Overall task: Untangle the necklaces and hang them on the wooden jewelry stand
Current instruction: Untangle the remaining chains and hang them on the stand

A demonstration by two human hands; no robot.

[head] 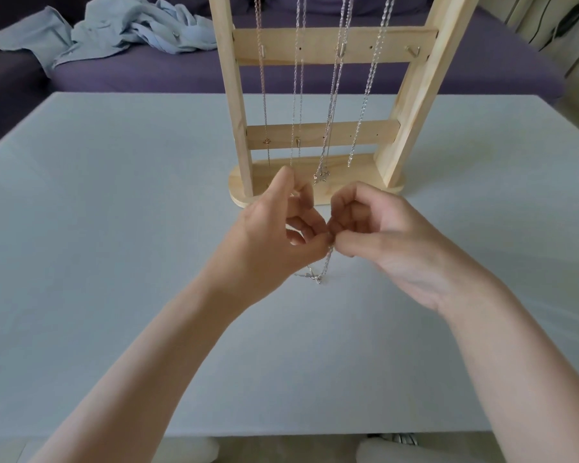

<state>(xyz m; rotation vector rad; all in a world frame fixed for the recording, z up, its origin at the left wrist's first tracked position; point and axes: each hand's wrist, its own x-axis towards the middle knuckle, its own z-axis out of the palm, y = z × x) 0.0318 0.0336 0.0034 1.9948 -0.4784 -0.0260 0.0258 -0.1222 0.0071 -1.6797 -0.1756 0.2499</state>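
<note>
My left hand point(274, 235) and right hand point(385, 238) meet fingertip to fingertip, fingers curled, pinching, both forearms reaching forward.

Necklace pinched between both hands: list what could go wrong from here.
1. The necklace hangs bunched below where the left hand and right hand pinch it; pulling apart could tighten the tangle.
2. The hands work close in front of the wooden jewelry stand; lifting might snag the hung chains.

Pale blue-grey counter point(114, 228); light natural-wood stand point(318, 46); silver chains point(365, 105) hanging on it; purple sofa point(131, 75) behind, with a crumpled light blue cloth point(114, 28).
</note>
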